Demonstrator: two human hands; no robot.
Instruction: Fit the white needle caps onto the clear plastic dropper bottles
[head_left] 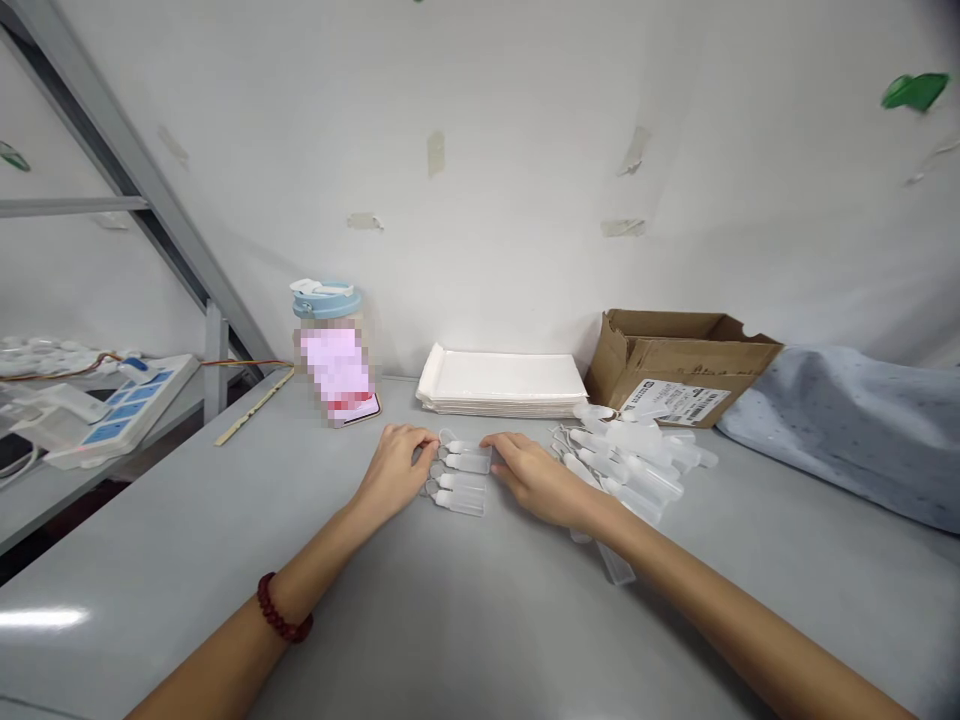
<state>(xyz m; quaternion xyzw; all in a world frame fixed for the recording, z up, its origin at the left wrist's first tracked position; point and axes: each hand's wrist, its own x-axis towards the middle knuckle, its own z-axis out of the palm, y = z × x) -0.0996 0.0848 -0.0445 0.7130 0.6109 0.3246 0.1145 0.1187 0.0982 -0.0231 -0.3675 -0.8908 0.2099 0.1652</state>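
Bench (pixel 465 620) spans lower frame, wall (pixel 517 130) upper. Left fingers (pixel 425 438) and right fingers (pixel 501 443) flank a tube (pixel 466 448) at centre; closure indeterminable.

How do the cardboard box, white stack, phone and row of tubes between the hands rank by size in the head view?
1. Cardboard box
2. White stack
3. Phone and row of tubes: too alike to rank

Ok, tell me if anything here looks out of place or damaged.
The pile of tubes is jumbled, with one tube jutting toward the near edge, unlike the neat row. The box has a rim that dips unevenly at right, perhaps torn. Tape scraps cling to the wall. I see no spill.
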